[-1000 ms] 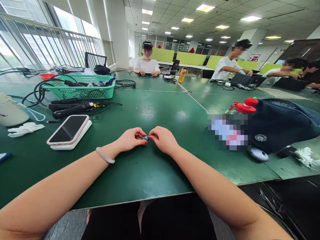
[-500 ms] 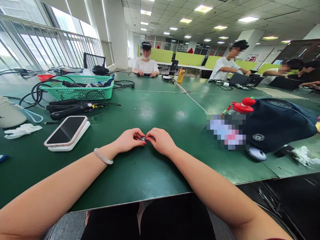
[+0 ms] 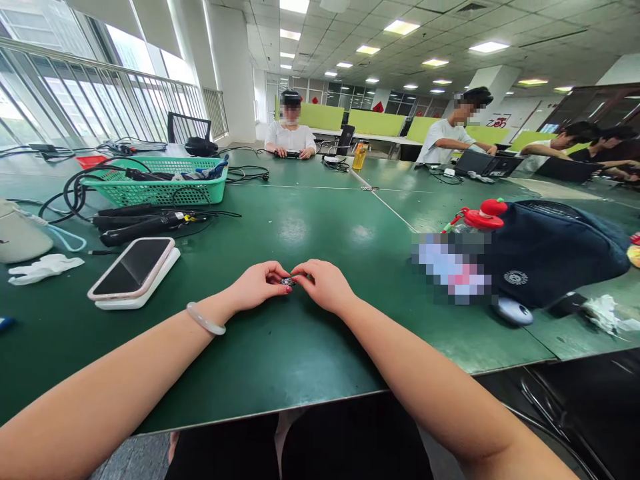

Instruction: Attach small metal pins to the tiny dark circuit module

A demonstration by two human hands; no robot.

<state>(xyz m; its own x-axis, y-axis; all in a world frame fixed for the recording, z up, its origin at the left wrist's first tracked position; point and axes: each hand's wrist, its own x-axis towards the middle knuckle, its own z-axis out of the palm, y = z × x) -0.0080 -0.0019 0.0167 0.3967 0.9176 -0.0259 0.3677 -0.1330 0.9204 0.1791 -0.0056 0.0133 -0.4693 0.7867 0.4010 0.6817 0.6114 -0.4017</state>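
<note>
My left hand (image 3: 259,285) and my right hand (image 3: 325,285) meet at the middle of the green table (image 3: 280,353), both resting on it. Their fingertips pinch a small dark object (image 3: 287,282) between them; it is too small to name. The fingers of both hands are curled and pressed together on it. A pale bangle (image 3: 205,319) circles my left wrist.
A phone (image 3: 133,269) lies on a white pad at left, near black tools (image 3: 145,223) and a green basket (image 3: 160,183) with cables. A dark bag (image 3: 555,250), red-capped bottle (image 3: 480,217) and grey mouse (image 3: 513,311) sit right. Several people sit at the far side.
The hands stay pinched on the small object, the right fingers closing in a little toward the left. The view has tilted slightly, so everything sits a bit lower.
</note>
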